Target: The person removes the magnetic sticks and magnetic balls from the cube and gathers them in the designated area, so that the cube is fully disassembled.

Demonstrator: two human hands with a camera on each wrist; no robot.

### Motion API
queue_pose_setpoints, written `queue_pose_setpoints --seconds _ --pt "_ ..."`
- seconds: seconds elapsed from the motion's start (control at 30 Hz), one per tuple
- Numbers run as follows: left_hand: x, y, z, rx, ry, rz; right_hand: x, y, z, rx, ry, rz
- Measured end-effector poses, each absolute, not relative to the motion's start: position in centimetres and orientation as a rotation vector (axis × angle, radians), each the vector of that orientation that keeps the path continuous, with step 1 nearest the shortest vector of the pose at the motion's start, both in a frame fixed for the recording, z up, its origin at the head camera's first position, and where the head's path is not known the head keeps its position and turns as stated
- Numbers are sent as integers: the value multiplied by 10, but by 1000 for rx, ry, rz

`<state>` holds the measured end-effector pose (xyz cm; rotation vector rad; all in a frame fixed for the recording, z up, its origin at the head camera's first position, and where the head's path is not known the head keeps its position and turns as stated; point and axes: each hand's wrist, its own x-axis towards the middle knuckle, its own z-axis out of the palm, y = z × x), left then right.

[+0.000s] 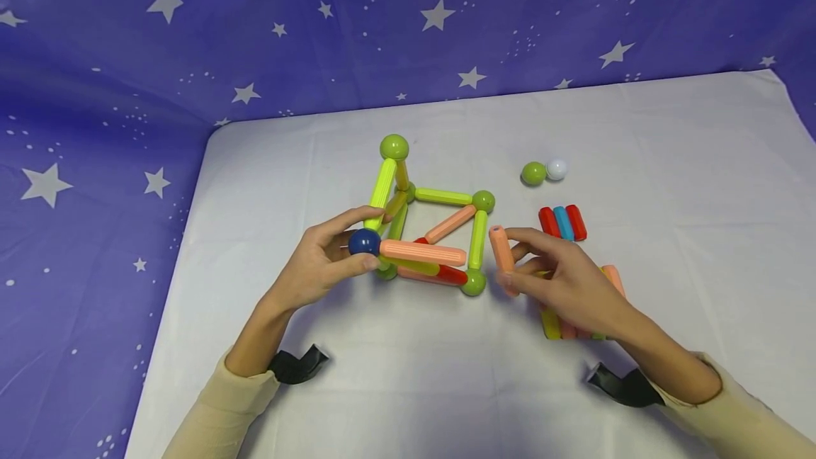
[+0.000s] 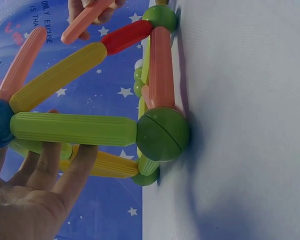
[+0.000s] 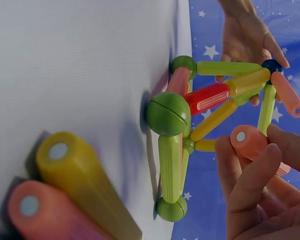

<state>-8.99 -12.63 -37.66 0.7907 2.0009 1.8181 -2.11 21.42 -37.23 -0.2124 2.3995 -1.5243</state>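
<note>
A frame of magnetic rods and balls stands on the table, with green balls (image 1: 483,201) at its base corners. At its raised near-left corner, my left hand (image 1: 312,261) holds a dark blue ball (image 1: 365,242) between thumb and fingers, the index finger by a lime rod (image 1: 382,186). From that ball a salmon rod (image 1: 423,252) juts rightward, its far end free. A yellow rod (image 2: 60,77) and a red rod (image 2: 129,37) run in line down to a base ball. My right hand (image 1: 567,275) pinches another salmon rod (image 1: 501,250), tilted upright, just right of the frame.
Behind my right hand lie red rods (image 1: 576,222) and a blue rod (image 1: 564,223) side by side. More rods (image 1: 551,321) sit partly hidden under that hand. A loose green ball (image 1: 533,173) and a white ball (image 1: 557,169) rest farther back. A starry purple cloth (image 1: 357,41) hangs behind.
</note>
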Motion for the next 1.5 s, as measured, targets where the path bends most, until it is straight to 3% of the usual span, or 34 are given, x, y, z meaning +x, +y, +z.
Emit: queue_pose_setpoints --seconds 0.8,1.5 --pt "-90 -125 -376 794 2017 1813 3 256 -376 -183 2407 -1640" --pt "-89 -126 -377 820 1982 1841 29 334 -398 76 2732 -1271"
